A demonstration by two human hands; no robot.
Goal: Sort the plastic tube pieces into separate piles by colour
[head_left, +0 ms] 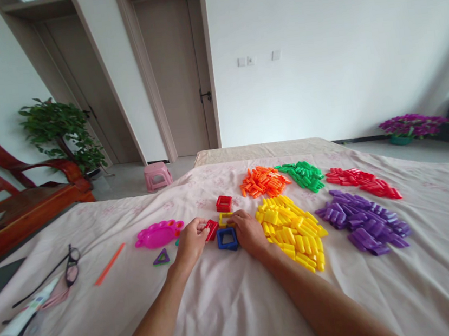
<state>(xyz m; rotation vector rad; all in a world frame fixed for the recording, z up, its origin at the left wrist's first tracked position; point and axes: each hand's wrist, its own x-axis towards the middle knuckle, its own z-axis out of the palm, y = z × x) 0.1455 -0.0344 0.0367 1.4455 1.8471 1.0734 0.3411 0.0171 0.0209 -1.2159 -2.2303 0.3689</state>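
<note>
My left hand (pixel 191 242) pinches a red square frame (pixel 211 229), a plastic building tile that is tilted up. Fingers of my right hand (pixel 249 231) are closed at the right edge of a yellow square frame (pixel 224 223), partly hidden by them. Just nearer to me lies a small stack of blue square frames (pixel 227 240), below both hands. Beyond the yellow one sits a stack of red square frames (pixel 224 204). A purple and green triangle tile (pixel 161 257) lies left of my left hand, close to a magenta foot-shaped tray (pixel 157 236).
Piles of yellow (pixel 291 230), purple (pixel 364 221), orange (pixel 264 181), green (pixel 304 175) and red pieces (pixel 361 181) cover the right side of the cloth. Leftward are an orange strip (pixel 110 264), glasses (pixel 72 266) and a white tube-shaped object (pixel 26 313). A pink stool (pixel 158 176) stands behind.
</note>
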